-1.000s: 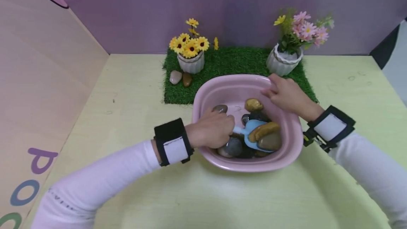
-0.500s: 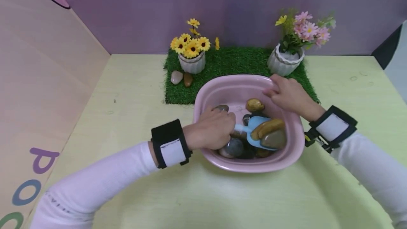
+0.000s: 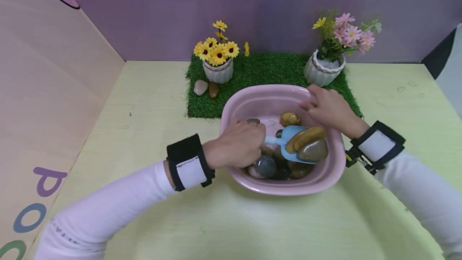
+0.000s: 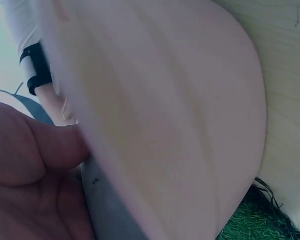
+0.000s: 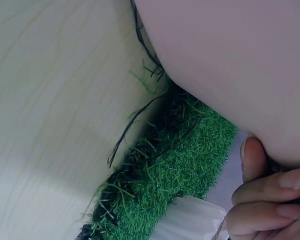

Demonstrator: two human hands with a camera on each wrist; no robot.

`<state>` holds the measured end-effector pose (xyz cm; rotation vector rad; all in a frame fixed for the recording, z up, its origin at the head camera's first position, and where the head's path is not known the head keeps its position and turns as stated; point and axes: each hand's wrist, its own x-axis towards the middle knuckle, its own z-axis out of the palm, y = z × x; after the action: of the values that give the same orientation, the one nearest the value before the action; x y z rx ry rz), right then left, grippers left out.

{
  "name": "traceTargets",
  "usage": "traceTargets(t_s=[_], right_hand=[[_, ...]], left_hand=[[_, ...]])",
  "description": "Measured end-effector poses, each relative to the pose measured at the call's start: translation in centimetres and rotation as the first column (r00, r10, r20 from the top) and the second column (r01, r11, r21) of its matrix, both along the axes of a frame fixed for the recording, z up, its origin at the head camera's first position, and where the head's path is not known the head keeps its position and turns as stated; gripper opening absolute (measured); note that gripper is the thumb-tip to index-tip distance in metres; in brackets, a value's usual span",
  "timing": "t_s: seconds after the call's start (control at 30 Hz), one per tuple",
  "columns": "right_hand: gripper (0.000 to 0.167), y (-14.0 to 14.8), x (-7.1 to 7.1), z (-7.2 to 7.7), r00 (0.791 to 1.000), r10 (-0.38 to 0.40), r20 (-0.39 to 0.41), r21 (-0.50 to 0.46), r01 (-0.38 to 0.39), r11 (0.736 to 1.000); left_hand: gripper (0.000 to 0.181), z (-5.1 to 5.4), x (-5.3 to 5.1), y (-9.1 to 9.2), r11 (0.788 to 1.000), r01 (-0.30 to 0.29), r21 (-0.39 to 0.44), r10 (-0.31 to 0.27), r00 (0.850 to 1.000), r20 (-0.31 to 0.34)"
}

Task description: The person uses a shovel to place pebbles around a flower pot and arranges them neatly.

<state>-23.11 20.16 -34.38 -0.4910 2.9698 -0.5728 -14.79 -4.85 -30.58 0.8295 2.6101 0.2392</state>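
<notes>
Inside the pink basin (image 3: pixel 265 101), on the pale table (image 3: pixel 173 228), a blue scoop (image 3: pixel 287 133) carrying two stones, side by side and touching: a long ochre stone (image 3: pixel 306 138) and a smooth grey-brown stone (image 3: pixel 314 150). At the handle of this scoop, the left hand (image 3: pixel 243 141), with fingers folded closely around it and the handle's end hidden in the grip. Around and under the scoop, more wet stones on the basin floor, among them a dark rounded stone (image 3: pixel 266 166) and a yellowish stone (image 3: pixel 290 119) near the far wall; not possible to tell if in contact with the scoop's underside. At the far right corner of the basin, the right hand (image 3: pixel 330 109), with fingers bent and holding the rim. Behind, a green mat (image 3: pixel 268 69), partly hidden by the basin. On the mat, at left, a white pot with yellow flowers (image 3: pixel 218 71), with two small pebbles (image 3: pixel 200 87) just beside it; at right, near the right hand, a white pot with pink flowers (image 3: pixel 319 72).
</notes>
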Motion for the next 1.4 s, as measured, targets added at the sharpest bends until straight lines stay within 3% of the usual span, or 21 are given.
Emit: traceTargets(t_s=[0.4, 0.53, 0.8, 1.03, 1.4], right_hand=[[0.025, 0.3, 0.1, 0.1, 1.0, 0.023, -0.01, 0.0, -0.023, 1.0], [0.016, 0.4, 0.1, 0.1, 0.999, 0.033, -0.004, -0.015, -0.033, 0.999], [0.046, 0.5, -0.1, -0.1, 0.997, 0.072, -0.038, 0.013, -0.071, 0.997], [0.029, 0.1, -0.1, 0.0, 1.0, -0.013, -0.011, -0.001, 0.013, 1.0], [0.019, 0.0, 0.1, 0.1, 1.0, -0.026, 0.008, 0.011, 0.026, 1.0]], left_hand=[[0.01, 1.6, -0.5, -0.9, 0.993, -0.063, 0.096, 0.062, 0.998, 0.01], [0.015, 2.1, -1.0, -1.3, 0.989, -0.083, 0.12, 0.084, 0.997, 0.001], [0.026, 2.8, -2.2, -2.1, 0.986, -0.138, 0.098, 0.141, 0.99, -0.021], [0.017, 3.0, -2.8, -2.8, 0.976, -0.176, 0.126, 0.182, 0.983, -0.039], [0.023, 3.1, -3.8, -3.7, 0.962, -0.242, 0.128, 0.25, 0.967, -0.051]])
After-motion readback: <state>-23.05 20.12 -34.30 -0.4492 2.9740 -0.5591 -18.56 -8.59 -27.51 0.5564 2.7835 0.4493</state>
